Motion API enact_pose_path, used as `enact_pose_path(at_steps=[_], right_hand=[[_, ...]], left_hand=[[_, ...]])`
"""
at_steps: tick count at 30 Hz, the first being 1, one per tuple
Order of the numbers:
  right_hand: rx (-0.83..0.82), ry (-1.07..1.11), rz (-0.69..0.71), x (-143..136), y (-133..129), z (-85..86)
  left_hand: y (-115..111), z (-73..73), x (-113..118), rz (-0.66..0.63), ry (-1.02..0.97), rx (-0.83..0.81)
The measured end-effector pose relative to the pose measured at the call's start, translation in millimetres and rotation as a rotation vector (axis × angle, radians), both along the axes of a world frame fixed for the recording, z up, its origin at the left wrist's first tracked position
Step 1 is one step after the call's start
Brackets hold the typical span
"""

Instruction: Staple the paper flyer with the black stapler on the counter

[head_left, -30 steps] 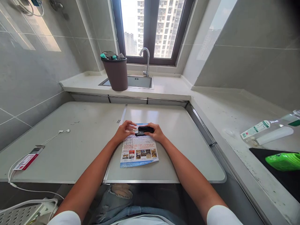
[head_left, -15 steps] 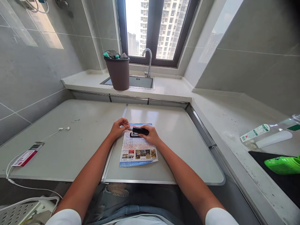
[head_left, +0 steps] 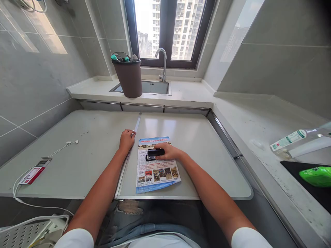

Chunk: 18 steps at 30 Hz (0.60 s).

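Note:
My right hand (head_left: 169, 151) is wrapped around a black stapler (head_left: 155, 152) held level above the middle of a printed leaflet (head_left: 157, 186). The stapler's nose points left, and its jaws stand slightly apart. The leaflet lies face up on the folding table (head_left: 93, 162), with a blue border, red and black text and a row of small photos. My left hand (head_left: 126, 140) rests left of the leaflet by the table's centre seam, apart from the paper. Its fingers are curled together; whether anything small is between them I cannot make out.
White earphones (head_left: 69, 142) and a red-and-white box (head_left: 33, 172) lie on the table's left half. Behind stand a brown bin (head_left: 129, 79), a sink (head_left: 157, 88) and a tap (head_left: 163, 63). On the right counter are a clear bottle (head_left: 289, 139) and a green packet (head_left: 317, 176).
My left hand has drawn away from the stapler and leaflet, leftward to the table seam, its fingers now curled. The leaflet, stapler and right hand appear slightly lower and farther right.

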State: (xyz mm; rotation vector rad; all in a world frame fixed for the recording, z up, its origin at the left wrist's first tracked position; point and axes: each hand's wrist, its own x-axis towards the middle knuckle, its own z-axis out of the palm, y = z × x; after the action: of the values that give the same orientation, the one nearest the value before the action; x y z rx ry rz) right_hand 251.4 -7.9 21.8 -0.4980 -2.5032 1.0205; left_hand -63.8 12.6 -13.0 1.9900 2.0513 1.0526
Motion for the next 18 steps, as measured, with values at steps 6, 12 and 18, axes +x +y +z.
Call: enact_pose_path(at_steps=[6, 12, 18], right_hand=[[-0.007, 0.022, 0.025, -3, -2, -2.6], [-0.032, 0.026, 0.038, -3, -2, -0.5], [-0.018, -0.020, 0.052, -3, -1, 1.7]], left_hand=[[5, -0.9, -4, 0.087, 0.001, -0.055], [4, -0.7, -7, 0.151, 0.043, -0.087], [-4, 10.5, 0, 0.126, -0.028, -0.015]])
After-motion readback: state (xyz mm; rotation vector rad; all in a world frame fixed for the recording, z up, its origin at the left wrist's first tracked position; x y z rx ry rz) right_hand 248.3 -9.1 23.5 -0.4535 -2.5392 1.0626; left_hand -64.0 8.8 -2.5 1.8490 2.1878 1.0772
